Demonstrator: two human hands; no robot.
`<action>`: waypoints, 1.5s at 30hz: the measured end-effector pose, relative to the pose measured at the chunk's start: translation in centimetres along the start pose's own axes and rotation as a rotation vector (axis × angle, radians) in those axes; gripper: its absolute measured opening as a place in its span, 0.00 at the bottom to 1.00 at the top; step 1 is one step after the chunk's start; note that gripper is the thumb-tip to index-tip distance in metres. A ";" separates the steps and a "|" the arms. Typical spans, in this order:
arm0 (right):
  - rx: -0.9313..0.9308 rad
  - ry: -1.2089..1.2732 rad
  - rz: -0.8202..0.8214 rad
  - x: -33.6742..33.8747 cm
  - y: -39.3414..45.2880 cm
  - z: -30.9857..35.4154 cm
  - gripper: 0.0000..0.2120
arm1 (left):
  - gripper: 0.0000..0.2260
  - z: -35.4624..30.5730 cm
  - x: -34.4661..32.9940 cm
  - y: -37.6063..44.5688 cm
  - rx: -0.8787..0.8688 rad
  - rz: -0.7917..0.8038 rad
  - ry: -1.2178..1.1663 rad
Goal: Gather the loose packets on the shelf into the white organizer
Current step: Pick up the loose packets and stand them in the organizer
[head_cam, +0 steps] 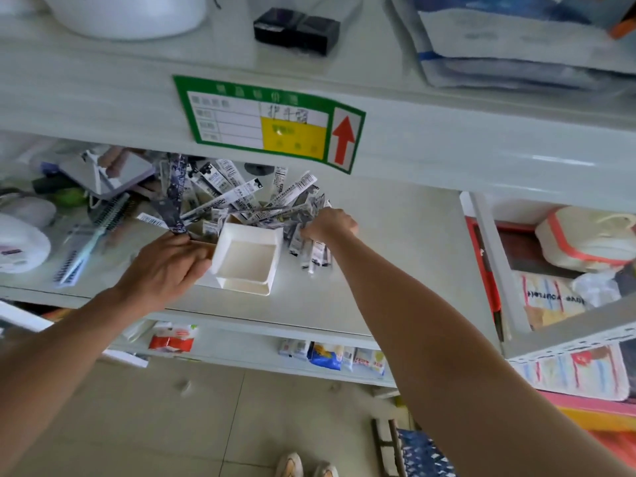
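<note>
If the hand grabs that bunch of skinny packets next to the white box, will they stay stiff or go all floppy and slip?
The loose packets look thin and flat, so probably light and a bit bendy. Those already standing in the white organizer fan outward yet stay fairly straight, so likely not limp. Their printed wrappers look smooth, so some may slide from the right hand.

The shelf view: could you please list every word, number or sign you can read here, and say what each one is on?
Red upward arrow, no words: on the green price label on the shelf edge.
The label's printed and handwritten characters: too blurred to read.
Packets in the white organizer: barcodes and print, too small to read.
Patterned bag, lower right: lettering blurred and upside down, unreadable.
</note>
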State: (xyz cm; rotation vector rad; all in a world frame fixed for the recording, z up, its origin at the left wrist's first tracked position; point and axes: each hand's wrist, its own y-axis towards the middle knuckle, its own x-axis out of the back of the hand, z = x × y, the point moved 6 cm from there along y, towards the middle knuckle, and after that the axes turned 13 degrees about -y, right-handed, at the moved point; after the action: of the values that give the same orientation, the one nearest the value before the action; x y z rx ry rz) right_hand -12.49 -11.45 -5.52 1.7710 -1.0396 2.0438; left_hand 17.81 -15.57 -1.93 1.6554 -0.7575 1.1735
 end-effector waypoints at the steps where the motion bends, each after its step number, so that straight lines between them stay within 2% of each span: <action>1: -0.005 0.018 0.014 0.1 0.1 -0.1 0.24 | 0.20 0.2 -0.2 -0.1 0.020 0.009 0.008; 4: -0.035 0.237 0.033 0.8 0.6 -2.1 0.22 | 0.22 0.8 -0.5 -0.1 0.059 0.047 0.001; 8: -0.128 0.543 -0.019 1.6 1.6 -6.5 0.18 | 0.20 1.1 -0.8 -0.4 0.044 0.019 0.011; 10: -0.178 0.746 0.028 1.0 2.1 -8.7 0.14 | 0.19 1.2 -0.9 -0.4 0.063 0.006 0.000; 12: -0.247 0.836 0.043 0.6 2.1 -10.8 0.10 | 0.17 1.1 -0.7 -0.2 0.062 -0.006 -0.018; 14: -0.346 0.871 0.024 0.6 1.4 -12.4 0.13 | 0.17 1.0 -0.5 -0.2 0.060 -0.008 -0.028; 16: -0.345 1.180 0.151 0.5 0.4 -12.2 0.16 | 0.17 1.0 -0.5 -0.1 0.074 0.014 -0.024; 19: -0.165 1.521 0.363 2.0 -1.4 -10.3 0.11 | 0.19 1.0 -0.5 -0.3 0.093 0.022 -0.057; 22: 0.221 1.633 0.559 4.9 -5.4 -6.9 0.09 | 0.18 1.2 -0.3 -0.2 0.077 -0.033 -0.072; 24: 0.452 1.682 0.588 6.2 -8.7 -4.1 0.12 | 0.18 1.2 -0.2 -0.3 0.066 -0.077 -0.073; 26: 0.514 1.722 0.478 7.0 -11.4 -0.8 0.16 | 0.16 1.4 0.0 -0.3 0.031 -0.112 -0.082; 29: 0.544 1.833 0.197 8.7 -12.9 5.1 0.09 | 0.11 1.3 0.6 -0.3 -0.014 -0.158 -0.126; 32: 0.349 1.806 -0.037 9.5 -12.1 10.3 0.17 | 0.12 1.6 0.8 -0.3 -0.018 -0.145 -0.160; 34: 0.255 1.686 -0.160 9.6 -11.5 12.9 0.16 | 0.17 1.8 0.4 -0.5 -0.014 -0.110 -0.164; 36: 0.243 1.607 -0.218 9.6 -11.2 15.0 0.09 | 0.19 1.9 0.2 -0.5 -0.019 -0.109 -0.173; 39: 0.244 1.717 -0.245 9.2 -10.5 16.2 0.05 | 0.19 2.1 0.0 -0.4 -0.026 -0.151 -0.179; 42: 0.264 1.847 -0.276 8.7 -9.6 16.3 0.13 | 0.18 2.3 -0.1 -0.4 -0.029 -0.206 -0.178; 45: 0.288 1.907 -0.296 8.2 -9.2 16.1 0.16 | 0.17 2.3 -0.3 -0.5 -0.045 -0.254 -0.184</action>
State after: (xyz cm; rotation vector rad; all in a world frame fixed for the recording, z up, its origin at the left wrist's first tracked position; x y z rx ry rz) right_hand 3.41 -17.45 5.57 -0.4276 0.1560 2.3392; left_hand 18.95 -17.52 -2.57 1.7791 -0.6578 0.8294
